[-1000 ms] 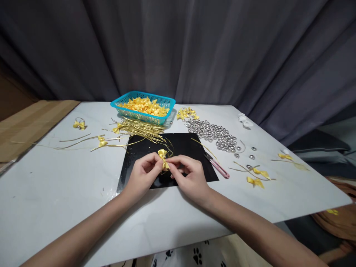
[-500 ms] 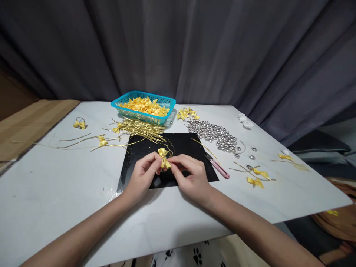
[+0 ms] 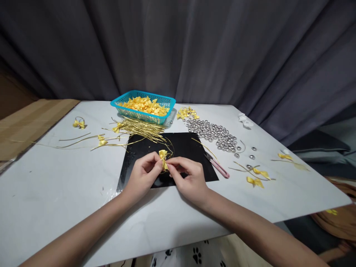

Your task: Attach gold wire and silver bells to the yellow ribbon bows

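Observation:
Between my two hands a yellow ribbon bow (image 3: 163, 154) is held upright over the black mat (image 3: 191, 148). My left hand (image 3: 144, 173) pinches its left side between thumb and fingers. From the other side my right hand (image 3: 189, 178) has thumb and forefinger closed at the bow's middle, where a thin gold cord (image 3: 171, 145) loops up behind it. My fingers hide part of the bow and cord. Just beyond the mat lies a bundle of gold cords (image 3: 141, 128).
A blue basket (image 3: 164, 119) of yellow bows stands at the back. Silver beads (image 3: 211, 132) are spread right of centre. A pink-handled cutter (image 3: 219, 168) lies across the mat's right edge. Loose bows with cords (image 3: 261, 173) sit farther right, and more cords (image 3: 75, 142) lie left.
My right fingertips have moved slightly left and in against the bow. The bow has turned, so its lower loop shows less. Everything on the table stays in place.

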`<action>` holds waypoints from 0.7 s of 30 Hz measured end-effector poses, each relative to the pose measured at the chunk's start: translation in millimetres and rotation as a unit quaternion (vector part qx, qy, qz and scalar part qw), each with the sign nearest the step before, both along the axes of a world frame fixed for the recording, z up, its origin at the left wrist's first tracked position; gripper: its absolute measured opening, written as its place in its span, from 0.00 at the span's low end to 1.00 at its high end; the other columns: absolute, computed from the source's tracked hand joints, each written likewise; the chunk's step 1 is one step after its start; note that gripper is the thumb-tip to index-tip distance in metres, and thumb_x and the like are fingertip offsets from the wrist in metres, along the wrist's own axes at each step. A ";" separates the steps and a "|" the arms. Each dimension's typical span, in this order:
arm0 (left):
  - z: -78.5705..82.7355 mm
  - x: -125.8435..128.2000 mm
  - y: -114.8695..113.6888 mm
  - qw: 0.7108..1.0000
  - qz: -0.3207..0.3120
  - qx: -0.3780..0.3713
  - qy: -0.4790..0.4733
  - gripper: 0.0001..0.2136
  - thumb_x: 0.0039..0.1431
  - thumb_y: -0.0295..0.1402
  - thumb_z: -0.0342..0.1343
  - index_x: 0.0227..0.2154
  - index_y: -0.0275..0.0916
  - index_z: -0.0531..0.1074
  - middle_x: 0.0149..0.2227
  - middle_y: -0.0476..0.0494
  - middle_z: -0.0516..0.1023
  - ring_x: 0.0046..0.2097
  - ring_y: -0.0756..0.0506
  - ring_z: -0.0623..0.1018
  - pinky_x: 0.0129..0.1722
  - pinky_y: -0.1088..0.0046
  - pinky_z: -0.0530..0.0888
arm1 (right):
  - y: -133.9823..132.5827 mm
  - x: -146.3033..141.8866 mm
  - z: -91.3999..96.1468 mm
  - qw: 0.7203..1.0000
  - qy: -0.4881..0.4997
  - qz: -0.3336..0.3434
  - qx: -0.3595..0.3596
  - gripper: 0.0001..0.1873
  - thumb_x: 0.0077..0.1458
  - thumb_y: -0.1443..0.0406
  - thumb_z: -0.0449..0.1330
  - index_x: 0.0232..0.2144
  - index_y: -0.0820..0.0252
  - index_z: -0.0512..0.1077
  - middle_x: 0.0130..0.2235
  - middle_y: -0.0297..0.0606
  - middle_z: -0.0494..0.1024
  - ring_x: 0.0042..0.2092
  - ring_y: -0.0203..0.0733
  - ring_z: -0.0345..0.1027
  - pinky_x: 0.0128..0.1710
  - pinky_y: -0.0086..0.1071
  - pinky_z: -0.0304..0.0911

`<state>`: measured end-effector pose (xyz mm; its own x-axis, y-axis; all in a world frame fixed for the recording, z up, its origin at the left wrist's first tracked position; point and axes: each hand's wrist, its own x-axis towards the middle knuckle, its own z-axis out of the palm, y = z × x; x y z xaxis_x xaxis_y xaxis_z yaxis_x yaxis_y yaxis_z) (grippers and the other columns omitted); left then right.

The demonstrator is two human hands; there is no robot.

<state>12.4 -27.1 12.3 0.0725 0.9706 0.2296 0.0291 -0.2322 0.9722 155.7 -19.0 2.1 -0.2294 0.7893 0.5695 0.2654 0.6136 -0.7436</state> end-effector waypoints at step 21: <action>-3.7 -3.4 0.4 0.998 0.027 0.042 0.035 0.09 0.55 0.30 0.51 0.20 0.38 0.63 0.21 0.52 0.64 0.25 0.52 0.64 0.26 0.76 0.62 | 4.5 5.5 -0.6 0.999 -0.037 0.016 0.037 0.07 0.56 0.71 0.54 0.33 0.60 0.71 0.31 0.36 0.77 0.30 0.33 0.71 0.30 0.25 0.68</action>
<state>9.0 -26.7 8.7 0.0401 0.9511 0.3063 0.1111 -0.3089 0.9446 161.2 -14.5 1.6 -0.2977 0.7370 0.6068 0.2965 0.6755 -0.6751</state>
